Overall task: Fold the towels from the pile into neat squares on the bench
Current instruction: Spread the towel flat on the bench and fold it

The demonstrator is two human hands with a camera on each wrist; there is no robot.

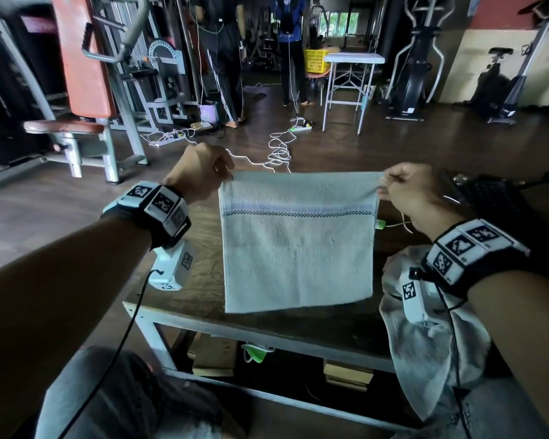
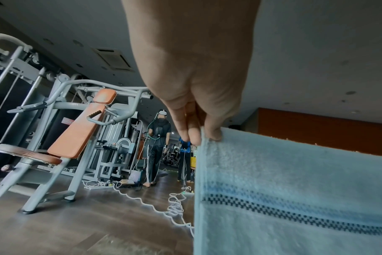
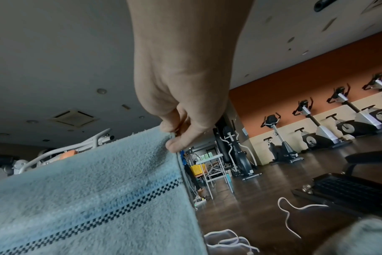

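Two hands hold one pale blue terry towel [image 1: 297, 245] with a dark checked stripe and a blue band near its top edge. Our left hand [image 1: 200, 172] pinches the towel's upper left corner between thumb and fingertips [image 2: 194, 136], and the left wrist view shows the corner squeezed tight there. Our right hand [image 1: 408, 188] pinches the upper right corner the same way, the thumb [image 3: 175, 145] pressed against the cloth from the near side. Between the two grips the top edge runs nearly straight, and the towel hangs flat in front of us, above the dark wooden bench top with a pale metal frame [image 1: 203, 299]. Whether its lower hem touches the bench we cannot tell.

Just beside our right forearm lies a crumpled heap of pale grey towels [image 1: 425, 353], spilling over the bench's near right edge. A black keyboard-like object [image 1: 488, 198] sits at the far right of the bench. Beyond the bench we see a tangle of white cable [image 1: 278, 153] on the dark floor, a grey weight machine with an orange pad [image 1: 86, 58] to the left, a yellow plastic basket [image 1: 315, 60] and a white folding table [image 1: 354, 58] farther back, and two people standing with their backs to us.
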